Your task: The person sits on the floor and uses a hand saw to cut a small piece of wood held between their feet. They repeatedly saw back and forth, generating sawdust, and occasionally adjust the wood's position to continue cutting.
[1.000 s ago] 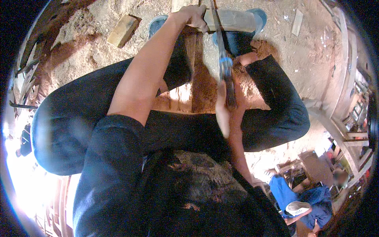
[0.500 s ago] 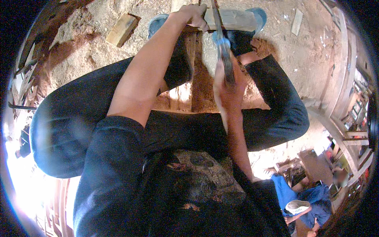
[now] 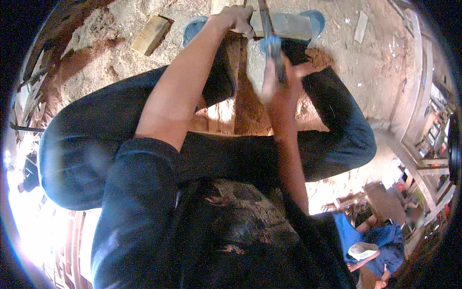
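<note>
Near the top centre my left hand (image 3: 236, 21) is closed on a pale wooden board (image 3: 284, 25), which lies crosswise between my sandalled feet. A long, narrow dark tool (image 3: 272, 41) with a blue band, apparently a saw seen edge-on, reaches over the board just right of that hand. My right hand (image 3: 281, 82), blurred, is wrapped round its near end. A wooden beam (image 3: 235, 67) runs beneath, toward me, between my bent legs.
A short wood block (image 3: 149, 34) and a pale offcut (image 3: 361, 26) lie on the dusty ground. Curved timbers (image 3: 414, 159) stand at the right. A person in blue clothing (image 3: 351, 229) is at the lower right; stacked wood lines both edges.
My right hand and the tool have moved away from me, toward the board, over the last second. My left hand stays on the board.
</note>
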Motion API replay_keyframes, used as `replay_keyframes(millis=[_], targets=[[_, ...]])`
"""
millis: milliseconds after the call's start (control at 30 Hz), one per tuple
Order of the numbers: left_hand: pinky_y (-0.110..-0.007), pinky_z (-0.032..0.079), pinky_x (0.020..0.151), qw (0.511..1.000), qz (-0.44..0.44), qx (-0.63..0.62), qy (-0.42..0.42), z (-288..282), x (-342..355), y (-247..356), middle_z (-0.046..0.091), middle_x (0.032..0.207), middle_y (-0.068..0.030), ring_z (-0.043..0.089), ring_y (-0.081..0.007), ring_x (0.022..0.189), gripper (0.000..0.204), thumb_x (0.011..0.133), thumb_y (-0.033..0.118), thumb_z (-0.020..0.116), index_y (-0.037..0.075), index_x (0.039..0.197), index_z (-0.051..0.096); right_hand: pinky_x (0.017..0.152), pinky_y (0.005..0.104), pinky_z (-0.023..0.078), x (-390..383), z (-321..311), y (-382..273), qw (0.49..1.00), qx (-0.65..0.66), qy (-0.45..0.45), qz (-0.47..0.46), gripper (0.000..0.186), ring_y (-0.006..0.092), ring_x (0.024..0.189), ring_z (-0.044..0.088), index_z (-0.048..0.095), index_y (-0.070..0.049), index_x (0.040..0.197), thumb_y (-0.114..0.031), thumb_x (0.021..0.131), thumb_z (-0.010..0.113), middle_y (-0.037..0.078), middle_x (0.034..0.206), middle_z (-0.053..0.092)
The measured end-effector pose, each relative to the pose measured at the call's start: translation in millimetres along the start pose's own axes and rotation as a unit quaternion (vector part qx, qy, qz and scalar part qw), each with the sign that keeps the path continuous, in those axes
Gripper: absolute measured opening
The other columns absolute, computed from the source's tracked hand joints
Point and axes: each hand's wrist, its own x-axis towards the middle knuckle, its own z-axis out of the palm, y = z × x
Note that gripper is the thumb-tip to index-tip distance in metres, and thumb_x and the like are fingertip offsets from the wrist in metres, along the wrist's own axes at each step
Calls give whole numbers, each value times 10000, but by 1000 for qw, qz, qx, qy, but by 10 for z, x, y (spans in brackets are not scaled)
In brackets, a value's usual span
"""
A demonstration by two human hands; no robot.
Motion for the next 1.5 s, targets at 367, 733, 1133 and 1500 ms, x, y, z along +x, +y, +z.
replay_keyframes(millis=[367, 733, 1133, 1500], targets=[[-466, 510, 967, 999, 26, 19, -1, -22, 41, 25, 669, 1179, -214, 632, -372, 1152, 706, 660, 378, 822, 61, 1236, 566, 1002, 429, 497, 37, -39, 33, 995, 69, -58, 39, 404, 394, 1189, 624, 545, 37, 1349, -172, 1004, 569, 266, 1247, 642], [-467, 478, 1033, 998, 13, 37, 44, 8, -11, 34, 643, 1285, -204, 601, -357, 1226, 848, 633, 519, 844, 29, 1272, 577, 775, 303, 534, 142, 207, 114, 999, -18, 21, 30, 277, 159, 854, 665, 628, 36, 1228, -84, 978, 623, 117, 970, 700], [-533, 399, 1056, 978, -41, 94, 180, 283, -148, 199, 616, 1283, -182, 561, -353, 1251, 943, 633, 596, 856, 24, 1310, 535, 1079, 327, 418, -857, -535, -54, 975, 137, 5, 175, 413, 230, 1251, 568, 540, 35, 1394, -74, 999, 585, 179, 1344, 616], [-482, 443, 1017, 972, -80, 149, 166, 231, -143, 260, 624, 1269, -176, 570, -336, 1237, 921, 660, 580, 850, 19, 1307, 511, 904, 370, 529, -1378, -1046, -536, 995, -49, -9, 81, 411, 304, 1055, 703, 573, -33, 1371, -125, 973, 620, 232, 1167, 697]])
